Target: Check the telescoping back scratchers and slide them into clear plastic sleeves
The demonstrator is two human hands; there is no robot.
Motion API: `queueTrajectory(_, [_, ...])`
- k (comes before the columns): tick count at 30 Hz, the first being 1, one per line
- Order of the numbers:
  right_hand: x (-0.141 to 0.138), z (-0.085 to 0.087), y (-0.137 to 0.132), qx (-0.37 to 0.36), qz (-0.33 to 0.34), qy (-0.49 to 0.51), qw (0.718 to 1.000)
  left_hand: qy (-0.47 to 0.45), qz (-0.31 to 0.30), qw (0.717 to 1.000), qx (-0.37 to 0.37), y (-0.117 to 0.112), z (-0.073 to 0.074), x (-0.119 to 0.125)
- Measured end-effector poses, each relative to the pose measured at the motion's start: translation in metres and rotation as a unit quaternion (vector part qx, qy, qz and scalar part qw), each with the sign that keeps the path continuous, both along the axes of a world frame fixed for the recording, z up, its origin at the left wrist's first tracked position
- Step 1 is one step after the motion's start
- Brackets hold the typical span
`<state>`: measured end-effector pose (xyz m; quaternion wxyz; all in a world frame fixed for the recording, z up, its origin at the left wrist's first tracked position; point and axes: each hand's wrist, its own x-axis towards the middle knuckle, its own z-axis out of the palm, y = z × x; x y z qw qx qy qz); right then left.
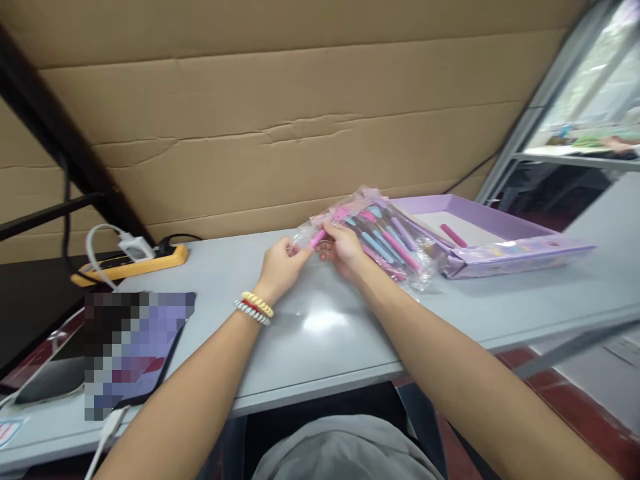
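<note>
Both hands meet above the table, holding a slim pink pen (317, 238) between their fingertips. My left hand (286, 268), with beaded bracelets at its wrist, is closed on the pen's near end. My right hand (346, 249) pinches the other end, its fingers partly curled out of sight. Just behind and to the right lies a clear plastic bag (425, 270) with several pink, blue and purple pens (380, 245), some with butterfly-like shapes. The bag's left edge reaches behind my fingers.
A shallow purple box (520, 257) with one dark pink pen (453, 235) inside stands at the right. To the left are a yellow power strip (173, 259) with a white charger (136, 249) and a blurred-out tablet (170, 340). Cardboard (300, 100) walls the back.
</note>
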<state>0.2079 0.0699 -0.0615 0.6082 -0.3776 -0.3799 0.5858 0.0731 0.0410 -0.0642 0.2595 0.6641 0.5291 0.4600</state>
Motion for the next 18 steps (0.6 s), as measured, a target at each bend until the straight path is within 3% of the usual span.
queueTrajectory(2, [0.001,-0.001,-0.001,-0.001,0.015,-0.018,1.0,-0.018,-0.019,0.999,-0.018,0.001,-0.003,0.0])
queueTrajectory(4, [0.001,-0.002,-0.001,-0.007,0.026,-0.045,0.999,0.023,-0.04,0.998,-0.037,0.001,-0.006,-0.001])
queueTrajectory(8, [0.004,-0.006,0.0,-0.064,0.008,-0.141,0.988,0.232,-0.048,0.971,-0.026,-0.002,-0.004,-0.005])
queueTrajectory(11, [0.006,-0.009,0.002,-0.101,0.034,-0.202,0.974,0.342,-0.036,0.934,-0.095,-0.005,0.004,-0.008])
queueTrajectory(15, [0.006,-0.013,0.002,-0.15,0.054,-0.327,0.932,0.398,-0.029,0.896,-0.198,-0.007,0.012,-0.011])
queueTrajectory(18, [0.006,-0.01,-0.004,-0.15,0.026,-0.47,0.87,0.445,-0.012,0.872,-0.204,-0.007,0.014,-0.014])
